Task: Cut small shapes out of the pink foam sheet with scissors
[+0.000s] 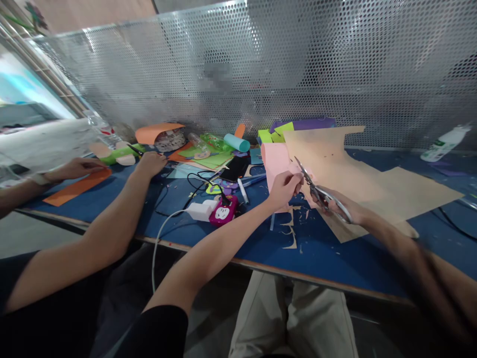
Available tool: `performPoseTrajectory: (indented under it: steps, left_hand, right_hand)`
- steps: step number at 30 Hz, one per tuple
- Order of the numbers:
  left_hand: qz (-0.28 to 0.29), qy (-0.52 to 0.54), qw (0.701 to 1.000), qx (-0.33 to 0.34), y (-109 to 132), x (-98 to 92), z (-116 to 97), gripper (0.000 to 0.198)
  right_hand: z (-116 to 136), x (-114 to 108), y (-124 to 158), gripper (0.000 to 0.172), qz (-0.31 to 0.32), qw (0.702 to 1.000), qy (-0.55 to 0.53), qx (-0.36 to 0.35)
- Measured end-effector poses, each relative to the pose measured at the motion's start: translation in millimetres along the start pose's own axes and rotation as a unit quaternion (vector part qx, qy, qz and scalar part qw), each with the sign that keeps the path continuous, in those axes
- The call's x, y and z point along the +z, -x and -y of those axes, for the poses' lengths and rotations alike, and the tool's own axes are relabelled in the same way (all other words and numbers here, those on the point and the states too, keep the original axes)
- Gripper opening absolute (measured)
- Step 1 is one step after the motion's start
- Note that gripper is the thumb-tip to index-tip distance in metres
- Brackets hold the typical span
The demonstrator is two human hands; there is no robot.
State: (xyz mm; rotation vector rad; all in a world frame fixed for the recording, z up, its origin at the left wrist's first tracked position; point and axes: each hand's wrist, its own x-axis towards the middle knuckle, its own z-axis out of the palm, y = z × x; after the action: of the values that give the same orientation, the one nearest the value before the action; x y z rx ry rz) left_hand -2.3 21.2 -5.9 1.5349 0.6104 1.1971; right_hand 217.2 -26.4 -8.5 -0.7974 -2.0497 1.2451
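My left hand [285,188] is closed, pinching the edge of a pink paper sheet [275,161] held above the blue table [335,258]. My right hand [343,206] grips silver scissors [316,191], whose open blades point up and left into the pink sheet. Small paper offcuts [290,233] lie on the table just below my hands. A large tan sheet [357,174] lies under and behind my right hand.
A co-worker's two arms reach in from the left; one hand [151,161] is by a green roll [121,154], the other [76,168] near an orange strip [76,188]. A phone [234,169], white charger [201,210], magenta gadget [223,213], coloured papers, a white bottle [443,144] and mesh screen [261,69] stand around.
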Motion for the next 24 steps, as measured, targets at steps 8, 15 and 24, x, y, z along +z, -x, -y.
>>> performPoseTrajectory:
  steps: [8, 15, 24]
  left_hand:
    - [-0.041, -0.049, 0.997, 0.045, 3.4, 2.8, 1.7, 0.060]
    - [-0.007, -0.045, 0.997, 0.055, 4.2, 2.3, 4.9, 0.059]
    - [-0.012, -0.034, 0.999, 0.029, 5.3, 5.0, -1.4, 0.057]
  right_hand:
    - [0.4, -0.1, 0.3, 0.062, 0.015, 1.000, -0.015, -0.004]
    - [-1.0, -3.4, 3.5, 0.066, 0.019, 1.000, -0.022, 0.012]
    - [0.8, -4.4, 3.2, 0.069, 0.022, 0.999, -0.023, 0.003]
